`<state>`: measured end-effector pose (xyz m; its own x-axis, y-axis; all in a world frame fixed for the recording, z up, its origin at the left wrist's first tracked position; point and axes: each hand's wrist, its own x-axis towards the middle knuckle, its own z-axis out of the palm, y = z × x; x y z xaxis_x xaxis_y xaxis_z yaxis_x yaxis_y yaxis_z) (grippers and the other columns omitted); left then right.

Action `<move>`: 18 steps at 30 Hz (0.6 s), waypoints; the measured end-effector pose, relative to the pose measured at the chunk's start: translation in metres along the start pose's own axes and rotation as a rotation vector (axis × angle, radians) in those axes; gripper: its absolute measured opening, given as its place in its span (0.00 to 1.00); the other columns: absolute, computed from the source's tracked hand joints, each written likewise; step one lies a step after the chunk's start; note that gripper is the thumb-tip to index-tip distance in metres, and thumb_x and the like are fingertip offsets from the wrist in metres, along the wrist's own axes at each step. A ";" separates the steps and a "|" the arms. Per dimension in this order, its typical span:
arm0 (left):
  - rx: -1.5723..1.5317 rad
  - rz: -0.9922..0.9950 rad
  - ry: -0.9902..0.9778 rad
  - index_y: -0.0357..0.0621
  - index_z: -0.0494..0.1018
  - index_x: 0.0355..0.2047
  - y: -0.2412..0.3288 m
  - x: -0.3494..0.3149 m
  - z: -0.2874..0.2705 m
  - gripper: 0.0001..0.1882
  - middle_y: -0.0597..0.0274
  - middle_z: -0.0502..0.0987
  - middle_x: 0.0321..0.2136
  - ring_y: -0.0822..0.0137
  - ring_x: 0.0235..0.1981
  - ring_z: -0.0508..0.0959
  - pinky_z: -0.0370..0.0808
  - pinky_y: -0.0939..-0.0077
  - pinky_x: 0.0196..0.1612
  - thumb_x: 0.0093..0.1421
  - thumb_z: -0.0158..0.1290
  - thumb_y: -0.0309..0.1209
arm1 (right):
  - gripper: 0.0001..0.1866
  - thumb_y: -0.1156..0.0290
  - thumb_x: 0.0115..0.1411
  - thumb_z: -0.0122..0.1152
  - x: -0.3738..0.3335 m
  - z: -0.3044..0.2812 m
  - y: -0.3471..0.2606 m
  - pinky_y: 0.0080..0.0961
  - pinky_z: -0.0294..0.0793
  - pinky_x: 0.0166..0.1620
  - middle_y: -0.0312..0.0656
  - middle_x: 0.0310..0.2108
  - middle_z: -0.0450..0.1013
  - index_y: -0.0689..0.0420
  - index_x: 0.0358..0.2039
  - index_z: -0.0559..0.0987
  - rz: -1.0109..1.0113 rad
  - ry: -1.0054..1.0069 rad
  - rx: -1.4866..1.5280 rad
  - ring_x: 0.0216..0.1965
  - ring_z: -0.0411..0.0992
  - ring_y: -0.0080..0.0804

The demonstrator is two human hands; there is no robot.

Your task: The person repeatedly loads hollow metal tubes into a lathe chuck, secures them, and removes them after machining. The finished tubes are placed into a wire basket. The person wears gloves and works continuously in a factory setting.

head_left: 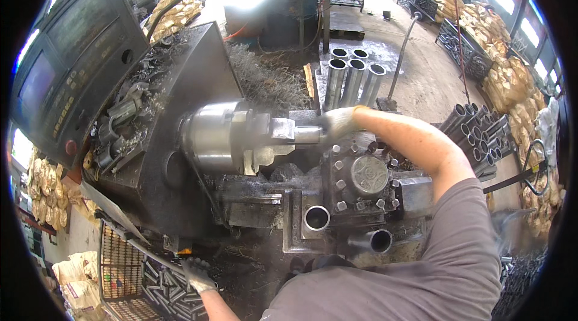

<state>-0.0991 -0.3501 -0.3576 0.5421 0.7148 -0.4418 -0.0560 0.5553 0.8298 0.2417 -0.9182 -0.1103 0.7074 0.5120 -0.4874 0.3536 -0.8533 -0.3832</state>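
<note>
A lathe chuck (214,135) stands in the middle, its jaws around a shiny metal tube (308,134). My right hand (341,122), in a whitish glove, reaches over the machine and closes on the tube's free end; its fingers are partly hidden and blurred. At the lower left, my gloved left hand (198,274) is closed around the end of a long metal lever (158,258). Under my right forearm sits the square tool post (368,175), ringed with bolts. One short tube (316,218) stands on the carriage, and another tube (372,241) lies beside it.
Several upright tubes (355,77) stand behind the lathe; more are stacked at the right (475,134). A crate (123,264) and a heap of small metal rods (171,294) lie near my left hand. Metal shavings (265,74) pile up behind the chuck. A control panel (78,62) rises at the left.
</note>
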 end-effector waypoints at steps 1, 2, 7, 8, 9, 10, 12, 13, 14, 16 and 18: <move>0.027 -0.014 0.019 0.53 0.74 0.34 0.013 -0.007 0.004 0.27 0.66 0.73 0.23 0.66 0.21 0.69 0.70 0.67 0.29 0.73 0.49 0.62 | 0.40 0.51 0.57 0.77 -0.001 -0.009 -0.002 0.29 0.87 0.38 0.51 0.48 0.84 0.63 0.63 0.78 0.168 -0.235 -0.005 0.44 0.85 0.36; 0.047 -0.030 0.030 0.53 0.72 0.33 0.023 -0.010 0.013 0.27 0.67 0.71 0.22 0.66 0.20 0.67 0.69 0.67 0.28 0.73 0.48 0.63 | 0.38 0.50 0.56 0.77 0.000 -0.006 -0.011 0.28 0.87 0.38 0.50 0.45 0.85 0.63 0.60 0.80 0.241 -0.221 0.048 0.40 0.85 0.34; -0.039 -0.215 0.003 0.59 0.67 0.25 0.054 -0.009 0.039 0.26 0.76 0.63 0.16 0.70 0.16 0.60 0.63 0.70 0.24 0.75 0.44 0.60 | 0.27 0.52 0.50 0.81 0.031 0.003 -0.047 0.29 0.82 0.29 0.43 0.27 0.83 0.62 0.41 0.86 0.146 0.064 0.307 0.26 0.81 0.32; -0.049 -0.260 -0.003 0.61 0.64 0.23 0.059 -0.012 0.043 0.25 0.78 0.60 0.15 0.71 0.15 0.58 0.62 0.71 0.24 0.76 0.43 0.56 | 0.29 0.52 0.50 0.81 0.034 0.003 -0.043 0.30 0.82 0.30 0.44 0.29 0.83 0.62 0.43 0.84 0.165 0.083 0.321 0.27 0.82 0.33; -0.089 -0.302 -0.054 0.60 0.65 0.23 0.061 0.000 0.030 0.25 0.77 0.60 0.15 0.71 0.15 0.58 0.60 0.71 0.24 0.76 0.43 0.57 | 0.31 0.51 0.50 0.81 0.030 0.005 -0.045 0.30 0.82 0.30 0.44 0.30 0.83 0.62 0.45 0.84 0.143 0.100 0.348 0.28 0.82 0.33; -0.134 -0.346 -0.106 0.60 0.65 0.24 0.065 0.009 0.023 0.26 0.76 0.60 0.14 0.71 0.15 0.58 0.58 0.72 0.24 0.75 0.44 0.58 | 0.33 0.50 0.50 0.80 0.022 0.005 -0.050 0.30 0.83 0.30 0.45 0.32 0.83 0.62 0.48 0.83 0.122 0.118 0.370 0.28 0.82 0.32; -0.136 -0.355 -0.120 0.58 0.67 0.26 0.063 0.018 0.009 0.23 0.74 0.62 0.16 0.73 0.15 0.59 0.59 0.74 0.21 0.76 0.46 0.54 | 0.42 0.47 0.49 0.80 0.016 0.008 -0.045 0.35 0.86 0.39 0.49 0.39 0.85 0.63 0.57 0.79 0.110 0.131 0.415 0.35 0.84 0.38; -0.034 -0.233 -0.100 0.59 0.67 0.27 0.054 0.029 0.008 0.22 0.74 0.62 0.17 0.73 0.16 0.60 0.59 0.74 0.21 0.76 0.46 0.54 | 0.43 0.47 0.50 0.80 0.018 0.015 -0.030 0.37 0.85 0.42 0.51 0.41 0.85 0.64 0.58 0.78 0.062 0.207 0.296 0.38 0.85 0.41; 0.070 -0.107 -0.083 0.59 0.67 0.27 0.040 0.044 0.007 0.22 0.74 0.63 0.17 0.72 0.16 0.61 0.60 0.74 0.21 0.76 0.46 0.53 | 0.44 0.47 0.50 0.80 0.023 0.024 -0.012 0.38 0.85 0.46 0.53 0.42 0.85 0.65 0.59 0.77 0.017 0.285 0.179 0.41 0.85 0.44; 0.295 0.113 0.010 0.58 0.70 0.29 0.032 0.048 0.002 0.20 0.72 0.67 0.21 0.71 0.20 0.67 0.66 0.73 0.22 0.75 0.50 0.52 | 0.45 0.48 0.53 0.77 -0.004 0.014 -0.039 0.43 0.82 0.56 0.61 0.49 0.83 0.67 0.62 0.75 0.024 0.292 0.032 0.50 0.83 0.54; 0.309 0.090 0.064 0.49 0.75 0.39 0.037 0.050 -0.003 0.19 0.70 0.70 0.24 0.71 0.20 0.69 0.70 0.72 0.22 0.76 0.50 0.51 | 0.42 0.51 0.56 0.75 -0.039 0.012 -0.056 0.42 0.82 0.56 0.59 0.51 0.83 0.64 0.64 0.75 0.112 0.458 0.008 0.51 0.84 0.52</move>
<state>-0.0765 -0.2924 -0.3501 0.4925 0.7856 -0.3746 0.1608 0.3408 0.9263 0.1868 -0.8892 -0.0787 0.9387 0.3190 -0.1304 0.2562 -0.8990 -0.3551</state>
